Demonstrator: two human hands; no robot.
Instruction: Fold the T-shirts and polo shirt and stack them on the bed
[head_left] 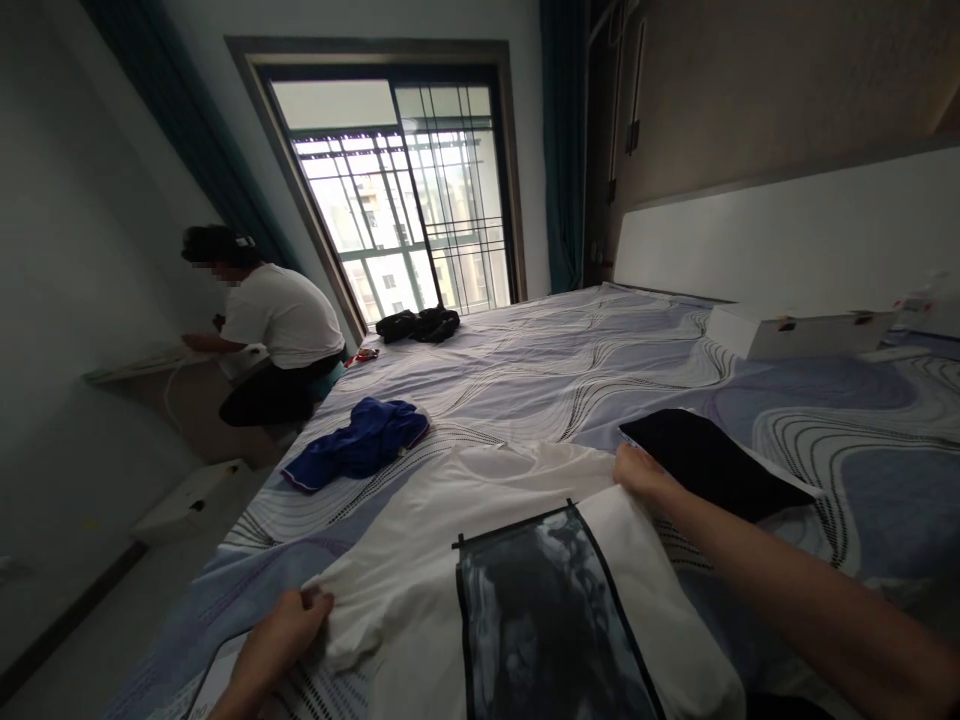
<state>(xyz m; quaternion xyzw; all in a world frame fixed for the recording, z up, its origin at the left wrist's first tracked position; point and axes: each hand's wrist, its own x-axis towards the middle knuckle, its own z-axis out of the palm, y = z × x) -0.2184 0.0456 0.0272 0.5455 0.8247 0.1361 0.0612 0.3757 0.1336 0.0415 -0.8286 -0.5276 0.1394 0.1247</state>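
A white T-shirt (450, 520) with a dark printed panel (540, 620) lies spread on the bed (570, 360) in front of me. My left hand (281, 630) pinches the shirt's left edge near a sleeve, fingers closed on the cloth. My right hand (637, 470) rests on the shirt's far right edge by the shoulder, with its fingers curled onto the fabric. A folded black garment (712, 460) lies just beyond my right hand.
A crumpled blue garment (360, 445) lies to the left on the patterned sheet. A black clothes pile (418, 324) sits near the window (405, 200). A white box (795, 332) rests by the headboard. Another person (270, 330) in a white shirt crouches at the left wall.
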